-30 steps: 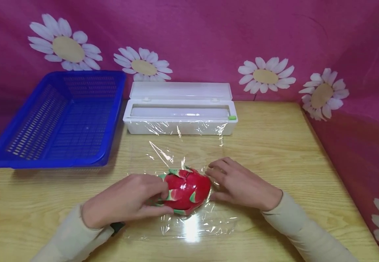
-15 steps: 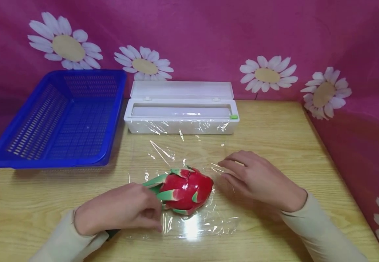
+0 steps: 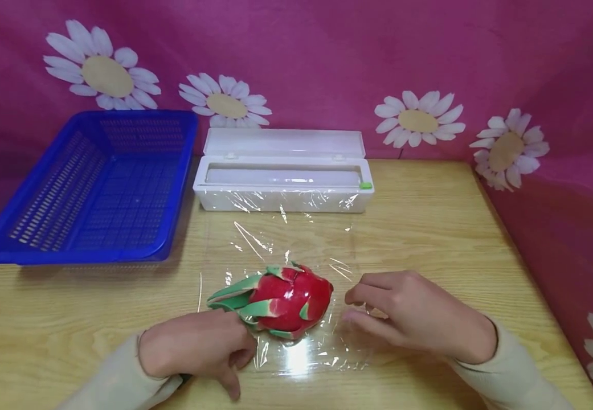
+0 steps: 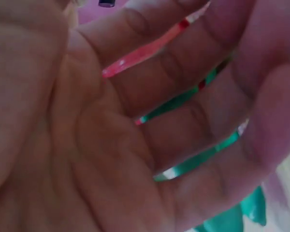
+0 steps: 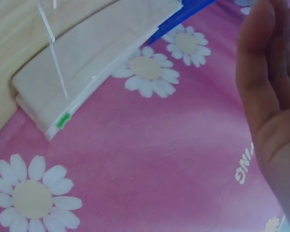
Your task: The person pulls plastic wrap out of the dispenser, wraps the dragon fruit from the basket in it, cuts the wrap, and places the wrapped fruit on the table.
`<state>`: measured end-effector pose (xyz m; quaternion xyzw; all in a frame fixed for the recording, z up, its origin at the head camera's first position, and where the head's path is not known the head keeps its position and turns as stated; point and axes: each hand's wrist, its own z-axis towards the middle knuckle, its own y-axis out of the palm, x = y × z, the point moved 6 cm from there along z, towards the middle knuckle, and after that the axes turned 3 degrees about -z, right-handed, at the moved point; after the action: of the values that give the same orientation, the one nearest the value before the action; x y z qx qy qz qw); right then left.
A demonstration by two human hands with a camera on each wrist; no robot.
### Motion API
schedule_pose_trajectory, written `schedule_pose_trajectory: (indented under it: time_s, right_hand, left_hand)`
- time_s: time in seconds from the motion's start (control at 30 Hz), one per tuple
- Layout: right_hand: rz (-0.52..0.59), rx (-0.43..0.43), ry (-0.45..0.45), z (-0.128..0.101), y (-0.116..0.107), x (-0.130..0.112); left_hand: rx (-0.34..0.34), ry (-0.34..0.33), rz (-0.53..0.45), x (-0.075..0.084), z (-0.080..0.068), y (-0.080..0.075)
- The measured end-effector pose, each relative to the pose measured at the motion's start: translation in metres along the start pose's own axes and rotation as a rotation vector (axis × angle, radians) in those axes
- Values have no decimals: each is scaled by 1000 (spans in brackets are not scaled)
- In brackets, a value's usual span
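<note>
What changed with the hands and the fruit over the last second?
Both hands let go of the red, green-scaled dragon fruit. The left hand drew back toward the person; the right hand moved off to the right. The fruit, clear plastic wrap and blue basket stayed put.

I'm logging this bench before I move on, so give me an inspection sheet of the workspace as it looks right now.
Surface: wooden table, a cling film sheet spread on it.
Job's things: dragon fruit lying on the film.
Clutter: blue basket and open white film dispenser at the back.
Hands: left hand beside the fruit's green tips; right hand at the film's right edge, grip unclear.
Cables: nothing seen.
Surroundings: pink daisy-print backdrop.
</note>
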<state>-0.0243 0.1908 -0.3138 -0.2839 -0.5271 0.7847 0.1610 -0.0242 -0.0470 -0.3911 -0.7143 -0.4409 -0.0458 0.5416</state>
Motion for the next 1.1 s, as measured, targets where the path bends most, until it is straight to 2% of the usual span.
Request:
schedule_pose_trajectory:
  time_s: [0.13, 0.33, 0.63, 0.73, 0.87, 0.97, 1.1]
  right_hand:
    - [69, -91, -30, -1, 6, -8]
    - [121, -201, -85, -4, 16, -17]
    - [181, -482, -65, -8, 42, -25]
    - [198, -582, -15, -9, 54, -26]
    - [201, -722, 99, -12, 70, -24]
    - [179, -797, 169, -13, 80, -22]
    - [122, -837, 196, -14, 89, -21]
  left_hand:
    - [-32, -15, 28, 0, 3, 8]
    - [-25, -12, 84, 2, 6, 17]
    - [-3, 16, 126, 3, 8, 21]
    - [0, 18, 132, 3, 7, 21]
    - [-25, 0, 96, 2, 7, 20]
    - [-42, -8, 65, 1, 7, 18]
    - [-34, -13, 52, 0, 6, 16]
